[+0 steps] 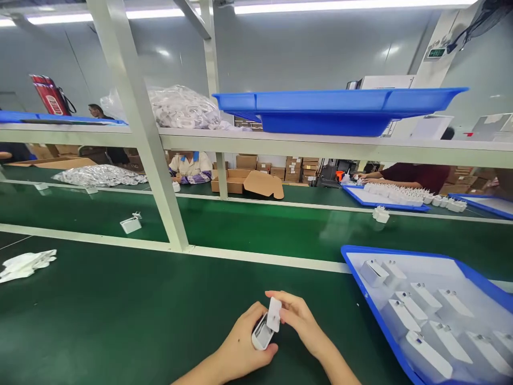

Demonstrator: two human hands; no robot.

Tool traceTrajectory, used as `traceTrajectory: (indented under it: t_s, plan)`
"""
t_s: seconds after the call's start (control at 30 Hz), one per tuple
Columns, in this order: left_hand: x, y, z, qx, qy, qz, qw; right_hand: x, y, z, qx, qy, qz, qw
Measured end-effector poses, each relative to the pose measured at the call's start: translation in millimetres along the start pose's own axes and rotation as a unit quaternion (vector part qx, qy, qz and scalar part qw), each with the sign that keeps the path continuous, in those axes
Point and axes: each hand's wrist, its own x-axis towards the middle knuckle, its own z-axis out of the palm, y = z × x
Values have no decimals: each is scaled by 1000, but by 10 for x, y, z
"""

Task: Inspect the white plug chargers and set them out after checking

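Near the front of the green worktop, my left hand [245, 342] is closed around a small white plastic housing [262, 336] whose open side faces up, with something inside it that I cannot make out. My right hand [301, 321] pinches a flat white cover plate [274, 314] between thumb and fingers. The plate stands tilted at the upper end of the housing, touching or nearly touching it. To the right, a blue-rimmed tray [374, 307] bears several white housings [428, 353] in loose rows.
A conveyor belt [256, 224] runs behind the worktop, carrying a white part [131, 223] and another white part [380, 214]. White gloves [27, 266] lie at left. A metal post [148, 160] and a shelf with a blue tray [340, 109] stand ahead. Co-workers sit across the belt.
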Motion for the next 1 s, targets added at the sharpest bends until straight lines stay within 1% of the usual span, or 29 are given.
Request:
traceTrajectory:
  t_s: [0.07,0.2,0.27,0.37,0.47,0.57,0.67,0.77,0.83,0.87,0.9,0.97,1.0]
  plan:
    - [23,-8,-29,4,2,-1,1000,5,-26,-30,18,-6,23,1000]
    - [50,-29,-89,23,26,-8,999,26,-20,0,68,33,92,993]
    - [50,-41,-96,32,37,-8,999,28,0,45,110,48,148,982]
    - [45,-50,-83,41,45,-15,998,23,28,100,174,52,224,958]
    - [49,-49,-77,25,54,-51,997,20,45,123,213,45,251,943]
    - [58,-49,-91,-19,64,-82,994,20,61,125,233,35,267,935]
    - [61,-49,-111,-69,48,-89,992,22,92,119,240,33,269,932]
    - [54,-41,-129,-140,9,-98,985,28,124,105,235,45,246,939]
    - [43,-33,-135,-209,-44,-114,970,29,121,95,223,46,225,947]
    - [37,-31,-133,-250,-86,-127,956,27,108,92,214,42,214,952]
    - [29,-31,-124,-292,-137,-144,936,21,88,92,203,36,203,957]
    - [11,-38,-78,-368,-239,-181,880,-3,37,106,178,14,187,966]
    - [-2,-45,-40,-397,-277,-198,852,-20,12,122,166,-1,183,969]
